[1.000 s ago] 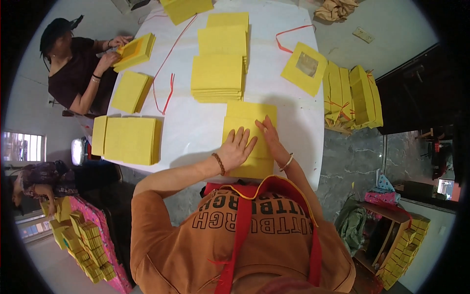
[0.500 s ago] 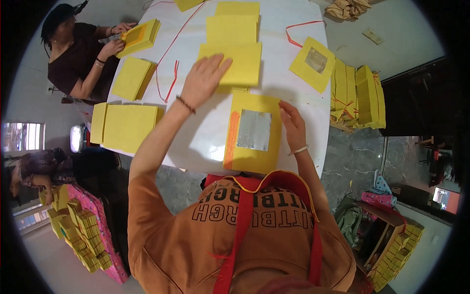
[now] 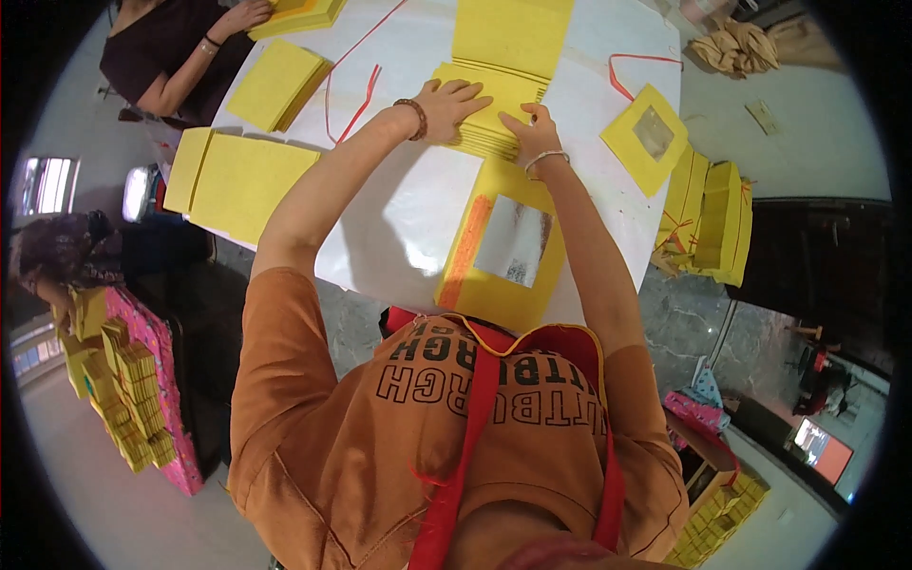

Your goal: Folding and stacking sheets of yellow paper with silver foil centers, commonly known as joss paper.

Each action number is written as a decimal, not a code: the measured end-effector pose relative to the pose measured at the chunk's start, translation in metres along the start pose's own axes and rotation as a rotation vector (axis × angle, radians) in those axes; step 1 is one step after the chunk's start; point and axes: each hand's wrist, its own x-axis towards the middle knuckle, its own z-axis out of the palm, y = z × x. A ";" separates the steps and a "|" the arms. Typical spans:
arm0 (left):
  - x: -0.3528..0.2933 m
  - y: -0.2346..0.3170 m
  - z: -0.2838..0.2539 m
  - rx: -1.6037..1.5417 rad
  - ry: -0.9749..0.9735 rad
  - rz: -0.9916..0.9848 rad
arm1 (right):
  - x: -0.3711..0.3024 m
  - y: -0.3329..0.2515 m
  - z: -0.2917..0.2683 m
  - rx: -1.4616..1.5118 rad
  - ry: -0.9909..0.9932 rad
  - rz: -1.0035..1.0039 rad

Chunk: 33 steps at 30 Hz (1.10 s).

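My left hand (image 3: 454,111) lies flat, fingers spread, on a fanned stack of yellow paper sheets (image 3: 505,93) in the middle of the table. At the stack's right edge is my right hand (image 3: 535,133), its thumb on top and its other fingers curled against the side. Directly in front of me rests another yellow paper stack (image 3: 549,275). On it are a silver foil square (image 3: 513,242) and an orange stripe (image 3: 464,252) along the left side. Beyond my hands, more yellow sheets (image 3: 513,38) overlap the fanned stack.
Yellow stacks (image 3: 275,84) (image 3: 252,185) sit on the white table (image 3: 399,209) at left; a foil-marked yellow piece (image 3: 622,142) lies right. Red ties (image 3: 359,104) lie about. A co-worker's arm (image 3: 195,71) is at far left. Tied yellow bundles (image 3: 727,223) stand right of the table.
My left hand has moved away from me and right, onto the fanned sheets. My right hand has left the foil-topped stack and reached forward to the sheets' right edge. The view has shifted.
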 end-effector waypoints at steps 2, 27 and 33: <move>-0.010 -0.011 0.010 -0.197 0.082 -0.053 | 0.005 0.002 0.014 0.007 0.022 0.007; -0.028 0.013 0.020 -2.112 0.183 -0.952 | -0.004 -0.011 -0.008 0.423 -0.170 0.337; -0.042 0.025 0.004 -2.146 0.406 -0.776 | -0.008 -0.020 -0.016 0.406 -0.246 0.336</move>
